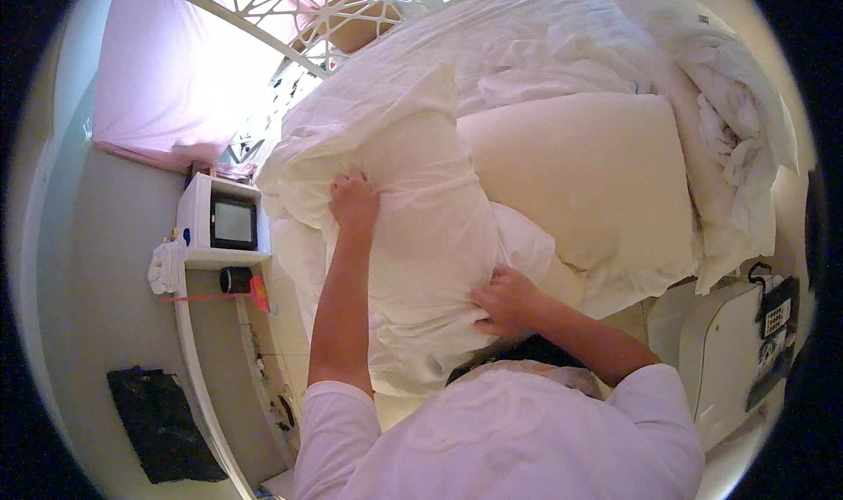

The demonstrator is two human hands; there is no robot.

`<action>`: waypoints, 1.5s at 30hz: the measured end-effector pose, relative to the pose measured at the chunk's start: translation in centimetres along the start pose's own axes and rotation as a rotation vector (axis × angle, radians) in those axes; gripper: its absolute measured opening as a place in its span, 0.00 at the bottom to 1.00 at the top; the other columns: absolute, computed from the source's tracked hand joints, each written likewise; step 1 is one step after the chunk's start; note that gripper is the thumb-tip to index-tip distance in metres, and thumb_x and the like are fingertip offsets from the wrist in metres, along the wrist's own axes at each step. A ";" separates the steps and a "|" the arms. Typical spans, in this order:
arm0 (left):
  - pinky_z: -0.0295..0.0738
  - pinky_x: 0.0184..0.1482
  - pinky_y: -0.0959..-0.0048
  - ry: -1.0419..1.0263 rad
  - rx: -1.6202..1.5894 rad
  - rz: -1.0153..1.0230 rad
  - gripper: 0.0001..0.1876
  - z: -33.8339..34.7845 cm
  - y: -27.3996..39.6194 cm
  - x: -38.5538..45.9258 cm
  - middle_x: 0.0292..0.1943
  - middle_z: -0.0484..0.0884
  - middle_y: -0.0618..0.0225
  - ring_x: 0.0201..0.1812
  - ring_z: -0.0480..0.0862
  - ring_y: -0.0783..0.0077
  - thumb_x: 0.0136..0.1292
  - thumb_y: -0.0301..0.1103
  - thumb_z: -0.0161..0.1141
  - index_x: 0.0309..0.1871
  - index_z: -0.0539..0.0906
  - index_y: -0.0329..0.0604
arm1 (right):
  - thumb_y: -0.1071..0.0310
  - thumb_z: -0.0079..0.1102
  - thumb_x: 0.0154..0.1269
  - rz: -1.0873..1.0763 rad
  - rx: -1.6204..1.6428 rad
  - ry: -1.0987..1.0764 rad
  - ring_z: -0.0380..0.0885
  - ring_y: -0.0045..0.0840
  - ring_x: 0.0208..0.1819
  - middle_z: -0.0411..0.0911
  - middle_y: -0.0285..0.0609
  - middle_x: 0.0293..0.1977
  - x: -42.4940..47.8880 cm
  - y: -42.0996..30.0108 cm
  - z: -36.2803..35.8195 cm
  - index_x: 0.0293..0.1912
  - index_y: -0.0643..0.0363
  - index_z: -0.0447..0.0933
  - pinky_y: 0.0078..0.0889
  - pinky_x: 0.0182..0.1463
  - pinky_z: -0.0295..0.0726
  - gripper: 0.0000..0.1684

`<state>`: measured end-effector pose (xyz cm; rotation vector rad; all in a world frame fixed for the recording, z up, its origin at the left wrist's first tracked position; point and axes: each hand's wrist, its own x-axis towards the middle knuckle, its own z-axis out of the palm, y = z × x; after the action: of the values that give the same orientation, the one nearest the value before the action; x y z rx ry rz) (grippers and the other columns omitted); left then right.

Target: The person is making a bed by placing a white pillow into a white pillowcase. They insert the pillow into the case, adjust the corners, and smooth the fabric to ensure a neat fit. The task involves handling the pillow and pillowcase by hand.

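Note:
A pillow in a loose white pillowcase [425, 230] lies across the bed's near side, directly before me. My left hand [355, 200] is clenched on the case's fabric toward its far left part, with creases spreading from the fist. On the right edge of the same case, my right hand [507, 299] pinches the cloth with curled fingers. The case's far corner [441, 88] stands up in a loose, pointed fold. Just to the right rests a plain cream pillow [586, 177], partly overlapped by white cloth near my right hand.
Rumpled white bedding [553, 59] covers the bed behind. A white latticed screen [316, 13] and pink curtain [164, 72] stand beyond at left. A white cabinet with a dark-framed door [234, 220] is left of the bed. At right is a pale bedside unit [711, 355].

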<state>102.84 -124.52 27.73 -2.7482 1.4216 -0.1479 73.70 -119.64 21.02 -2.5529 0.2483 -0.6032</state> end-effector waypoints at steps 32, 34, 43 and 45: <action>0.72 0.30 0.69 -0.844 -0.770 0.582 0.06 3.5 2.8 -23.8 0.25 0.78 0.62 0.30 0.78 0.61 0.50 0.29 0.57 0.32 0.77 0.44 | 0.69 0.58 0.47 0.095 0.074 0.449 0.74 0.34 0.40 0.76 0.41 0.34 8.0 7.3 0.7 0.33 0.55 0.74 0.34 0.44 0.75 0.09; 0.73 0.32 0.70 -1.104 -0.884 0.532 0.06 5.7 4.2 -25.7 0.26 0.78 0.63 0.31 0.79 0.62 0.50 0.29 0.57 0.34 0.77 0.45 | 0.69 0.57 0.47 0.093 0.020 0.377 0.74 0.35 0.40 0.76 0.42 0.34 7.4 8.0 0.7 0.33 0.55 0.74 0.34 0.44 0.75 0.09; 0.61 0.54 0.53 0.242 -0.319 0.527 0.21 -2.8 1.6 -16.5 0.50 0.71 0.63 0.54 0.67 0.54 0.44 0.35 0.67 0.44 0.76 0.45 | 0.73 0.57 0.42 -0.073 0.361 0.079 0.74 0.37 0.38 0.76 0.41 0.32 1.0 4.4 -0.7 0.31 0.57 0.75 0.37 0.43 0.74 0.11; 0.65 0.50 0.55 0.347 -0.252 0.696 0.18 -1.4 0.4 -15.6 0.44 0.74 0.62 0.48 0.71 0.55 0.45 0.34 0.65 0.42 0.77 0.46 | 0.75 0.58 0.40 -0.042 0.347 0.143 0.74 0.37 0.39 0.76 0.40 0.32 0.8 4.2 -0.3 0.31 0.56 0.76 0.37 0.42 0.74 0.12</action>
<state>93.41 -112.06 28.04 -2.2748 2.5435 -0.4515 74.04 -123.56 19.43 -2.1894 0.1251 -0.7733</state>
